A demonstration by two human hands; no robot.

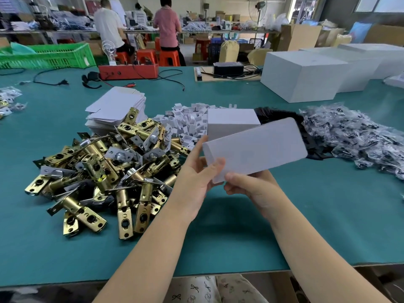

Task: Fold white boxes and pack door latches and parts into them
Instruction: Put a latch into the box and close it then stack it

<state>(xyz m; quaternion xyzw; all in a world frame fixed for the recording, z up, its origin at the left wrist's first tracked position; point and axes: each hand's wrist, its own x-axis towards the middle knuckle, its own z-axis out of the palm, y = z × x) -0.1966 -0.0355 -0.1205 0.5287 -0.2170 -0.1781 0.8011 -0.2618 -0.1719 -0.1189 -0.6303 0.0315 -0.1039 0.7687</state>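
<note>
Both hands hold a closed white box [260, 147] tilted above the green table [240, 237]. My left hand [196, 176] grips its near left end, thumb on top. From below, my right hand [249, 184] pinches the near corner. A heap of brass door latches [102, 171] lies to the left. Behind it sits a stack of flat white box blanks [118, 108]. Small white card inserts [188, 121] are piled in the middle. A finished white box [231, 121] stands just behind the held one. Bagged parts [354, 136] spread to the right, next to black pieces [282, 114].
Large white cartons [306, 75] stand at the back right. A red device [129, 71] with cables and a black unit [227, 68] sit at the far edge. A green crate [46, 55] is at far left. Two people work at a bench beyond.
</note>
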